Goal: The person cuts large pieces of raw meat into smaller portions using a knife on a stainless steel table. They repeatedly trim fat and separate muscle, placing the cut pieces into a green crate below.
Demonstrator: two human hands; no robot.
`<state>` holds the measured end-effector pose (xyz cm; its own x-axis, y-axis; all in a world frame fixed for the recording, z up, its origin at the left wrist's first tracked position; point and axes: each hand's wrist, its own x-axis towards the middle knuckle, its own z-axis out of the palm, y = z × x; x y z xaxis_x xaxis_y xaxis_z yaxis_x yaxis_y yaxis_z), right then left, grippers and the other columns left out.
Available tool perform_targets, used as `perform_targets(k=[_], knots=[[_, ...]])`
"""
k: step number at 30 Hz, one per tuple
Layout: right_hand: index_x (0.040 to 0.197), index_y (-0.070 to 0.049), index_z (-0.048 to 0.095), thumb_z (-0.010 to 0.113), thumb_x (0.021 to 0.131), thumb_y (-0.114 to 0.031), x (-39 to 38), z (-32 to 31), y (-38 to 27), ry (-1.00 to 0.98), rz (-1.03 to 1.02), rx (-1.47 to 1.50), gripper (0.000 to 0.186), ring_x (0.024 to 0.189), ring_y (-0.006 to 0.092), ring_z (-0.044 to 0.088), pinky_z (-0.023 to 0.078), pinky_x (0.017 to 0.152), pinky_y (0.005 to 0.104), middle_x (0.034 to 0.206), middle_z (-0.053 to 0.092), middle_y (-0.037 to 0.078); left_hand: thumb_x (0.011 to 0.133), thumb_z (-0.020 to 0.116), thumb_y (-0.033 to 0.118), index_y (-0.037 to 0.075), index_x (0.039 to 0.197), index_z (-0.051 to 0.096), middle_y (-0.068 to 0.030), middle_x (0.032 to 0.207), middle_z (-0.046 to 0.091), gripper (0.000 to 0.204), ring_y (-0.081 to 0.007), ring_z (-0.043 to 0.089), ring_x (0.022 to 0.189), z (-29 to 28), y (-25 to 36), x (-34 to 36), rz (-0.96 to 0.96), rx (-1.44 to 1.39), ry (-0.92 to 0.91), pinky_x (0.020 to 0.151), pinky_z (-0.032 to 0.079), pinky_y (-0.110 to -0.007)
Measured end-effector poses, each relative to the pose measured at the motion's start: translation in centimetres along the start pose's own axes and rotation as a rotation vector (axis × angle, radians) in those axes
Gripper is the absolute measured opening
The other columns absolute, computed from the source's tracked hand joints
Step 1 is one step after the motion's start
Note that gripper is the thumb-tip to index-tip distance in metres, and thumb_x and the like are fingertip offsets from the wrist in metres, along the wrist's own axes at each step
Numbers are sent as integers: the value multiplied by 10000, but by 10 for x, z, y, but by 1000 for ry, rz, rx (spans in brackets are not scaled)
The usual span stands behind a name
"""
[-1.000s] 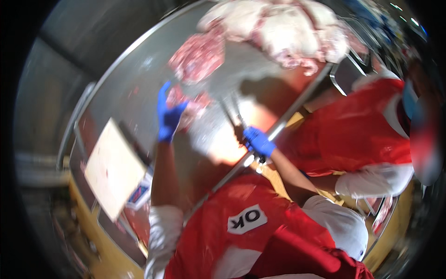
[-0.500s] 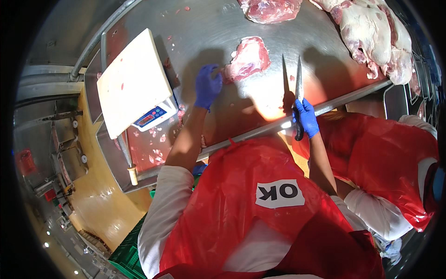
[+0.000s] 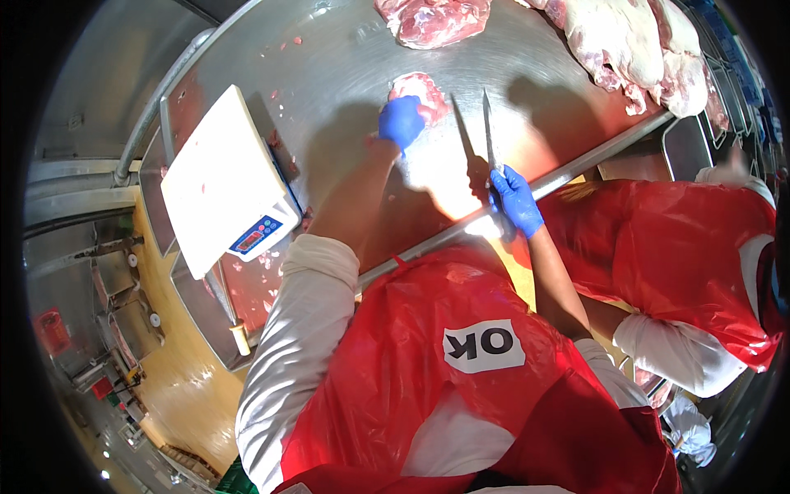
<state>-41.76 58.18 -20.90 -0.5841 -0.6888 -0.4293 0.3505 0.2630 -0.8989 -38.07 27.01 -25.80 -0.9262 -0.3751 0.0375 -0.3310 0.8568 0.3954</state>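
My left hand (image 3: 401,123), in a blue glove, is closed over the near part of a small piece of raw meat (image 3: 421,87) on the steel table (image 3: 321,70); its fingertips are mostly hidden. My right hand (image 3: 515,200), also gloved in blue, grips a long knife (image 3: 489,125) with the blade pointing away from me, just right of that piece. A larger chunk of red meat (image 3: 432,20) lies beyond them at the top of the view.
Several large pale cuts (image 3: 613,49) fill the back right. A scale with a white board on top (image 3: 218,173) stands at left, beside a wooden-handled metal rod (image 3: 240,337). A co-worker in a red apron (image 3: 650,239) is close at my right, outside the table's rail (image 3: 592,156).
Since half a second ago my left hand has reached forward from beside the small piece onto it. My right hand still holds the knife. The whole view has shifted and turned since a second ago.
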Motion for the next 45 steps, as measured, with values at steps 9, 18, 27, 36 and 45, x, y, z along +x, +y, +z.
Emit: perform_targets(k=[9, 18, 27, 36, 45], knots=[[912, -75, 548, 515, 1043, -313, -13, -27, 29, 129, 40, 54, 273, 493, 110, 507, 452, 467, 265, 640, 521, 15, 841, 623, -38, 3, 1222, 550, -118, 1121, 621, 391, -250, 634, 1039, -42, -38, -17, -253, -1844, 24, 911, 546, -382], [902, -91, 557, 519, 1042, -317, 0, -7, 24, 62, 71, -80, 269, 501, 83, 492, 421, 464, 248, 629, 525, 1, 920, 558, 23, 46, 1154, 540, -116, 994, 610, 236, -252, 643, 852, 11, -64, -107, -478, -1870, 204, 710, 565, -384], [895, -82, 566, 517, 1046, -282, 6, 11, 6, -35, 21, -138, 255, 537, 78, 496, 422, 487, 243, 646, 531, -3, 997, 504, 130, 55, 1022, 589, -52, 825, 619, 116, -170, 607, 679, -48, -47, -84, -168, -1821, 110, 603, 521, -319], [902, -85, 559, 530, 1038, -304, 12, -9, 3, 43, -3, -114, 259, 544, 91, 508, 444, 489, 262, 646, 525, -1, 876, 639, 103, 49, 995, 660, -64, 912, 656, 132, -166, 655, 830, -136, -25, -24, 126, -853, 165, 740, 531, -293], [889, -84, 552, 515, 1041, -335, -2, -2, 21, 35, 68, -108, 296, 505, 91, 491, 421, 469, 254, 624, 524, 6, 882, 586, 184, 183, 1183, 654, -102, 1238, 583, 308, -289, 527, 1208, -18, 3, -147, 77, 184, 196, 957, 393, -517]])
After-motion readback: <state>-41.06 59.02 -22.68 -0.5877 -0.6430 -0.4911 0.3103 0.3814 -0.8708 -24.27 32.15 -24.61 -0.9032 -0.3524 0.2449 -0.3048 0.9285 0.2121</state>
